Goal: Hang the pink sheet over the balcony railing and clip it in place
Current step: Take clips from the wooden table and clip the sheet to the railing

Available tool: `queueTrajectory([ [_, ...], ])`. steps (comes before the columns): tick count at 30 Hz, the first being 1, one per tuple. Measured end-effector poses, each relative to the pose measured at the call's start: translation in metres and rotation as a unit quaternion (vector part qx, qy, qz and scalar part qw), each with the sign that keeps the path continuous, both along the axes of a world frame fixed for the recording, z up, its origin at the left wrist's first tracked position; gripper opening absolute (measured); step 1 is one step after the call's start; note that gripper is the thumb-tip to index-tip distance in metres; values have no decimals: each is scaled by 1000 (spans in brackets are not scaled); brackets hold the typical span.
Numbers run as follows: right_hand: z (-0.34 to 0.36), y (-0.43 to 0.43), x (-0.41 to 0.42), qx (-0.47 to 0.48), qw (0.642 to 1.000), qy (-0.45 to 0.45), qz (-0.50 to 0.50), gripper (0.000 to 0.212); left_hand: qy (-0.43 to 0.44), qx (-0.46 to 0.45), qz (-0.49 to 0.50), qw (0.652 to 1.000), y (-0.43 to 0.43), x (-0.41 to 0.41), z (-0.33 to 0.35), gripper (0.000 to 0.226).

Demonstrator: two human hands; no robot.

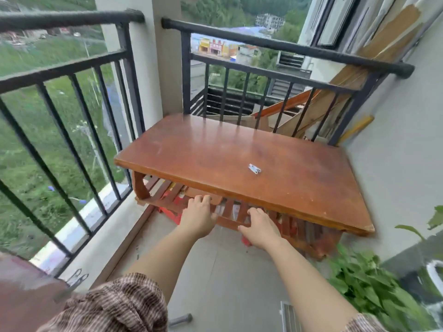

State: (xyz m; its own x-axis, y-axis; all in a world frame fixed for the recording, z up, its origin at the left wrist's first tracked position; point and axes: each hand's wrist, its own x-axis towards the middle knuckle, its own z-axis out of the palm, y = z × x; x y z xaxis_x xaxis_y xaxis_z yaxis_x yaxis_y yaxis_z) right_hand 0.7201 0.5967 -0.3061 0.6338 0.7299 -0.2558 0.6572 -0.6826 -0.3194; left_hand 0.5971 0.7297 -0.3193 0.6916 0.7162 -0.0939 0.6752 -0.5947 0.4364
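Nearest us, at the lower left, a dusky pink cloth (26,291), likely the sheet, is lying against the railing (72,19) with metal clips (78,277) beside it, too blurred to judge how well it is hanging. We are reaching under the near edge of the worktop (215,149). Our left hand (199,216) is bending its fingers (203,200) onto the slatted shelf (229,209), grip unclear. Our right hand (260,230) is resting loosely spread fingers (257,212) there, holding nothing visible. Farther on, a loose clip (254,168) is lying mid-worktop, so clipping seems unfinished.
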Motion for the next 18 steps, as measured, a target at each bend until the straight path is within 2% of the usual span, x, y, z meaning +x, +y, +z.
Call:
queueTrajectory([
  [3, -6, 31, 53, -8, 1000, 7, -15, 52, 9, -13, -13, 1000, 29, 54, -11, 41],
  [11, -52, 97, 199, -47, 999, 25, -12, 52, 65, -62, -26, 996, 85, 193, -69, 53],
  [18, -110, 159, 322, -88, 996, 29, 16, 52, 94, -126, 59, 986, 118, 287, -130, 55],
])
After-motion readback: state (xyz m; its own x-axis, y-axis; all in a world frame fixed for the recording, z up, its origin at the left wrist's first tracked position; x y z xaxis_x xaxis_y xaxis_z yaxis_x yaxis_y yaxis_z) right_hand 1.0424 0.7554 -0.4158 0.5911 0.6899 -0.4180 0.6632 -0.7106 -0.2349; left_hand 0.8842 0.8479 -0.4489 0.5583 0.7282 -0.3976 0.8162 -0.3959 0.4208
